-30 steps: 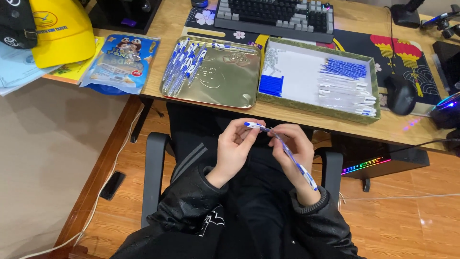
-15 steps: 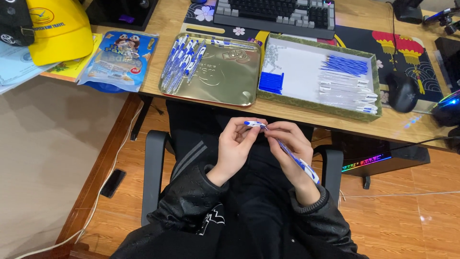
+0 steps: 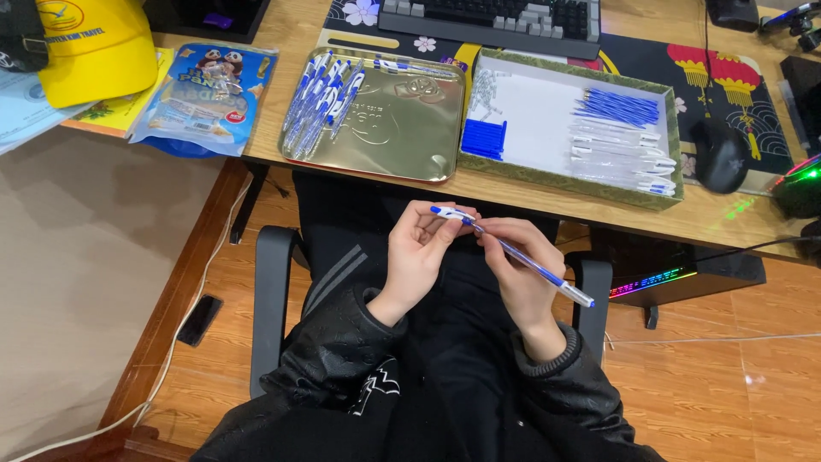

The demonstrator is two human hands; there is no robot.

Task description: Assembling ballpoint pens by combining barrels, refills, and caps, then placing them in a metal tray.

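Hands meet over the lap, just short of the bench's near edge, and both are busy with one blue and white pen. Left hand pinches the capped end between thumb and fingertips, grip clenched on the clip end, which sits up near the chest line so the eyes can look straight down on it. Right hand wraps the barrel a little further along, fingers curled around it, grip likewise closed on the pen; the tip end juts out past the right wrist toward the chair arm, free of anything. Held this way, slanted and between both hands, the pen can be twisted or pressed together at the joint.

Past the hands, along the near edge of the bench, lie two trays side by side. Gold tin tray on the left holds a sheaf of finished pens stacked against its left wall. Green-rimmed box on the right keeps parts sorted in groups: blue caps, clear barrels and blue refills, all within easy reach.

Toward the left corner sit a snack bag and a yellow cap; a keyboard runs along the far edge, with a mouse near the right end
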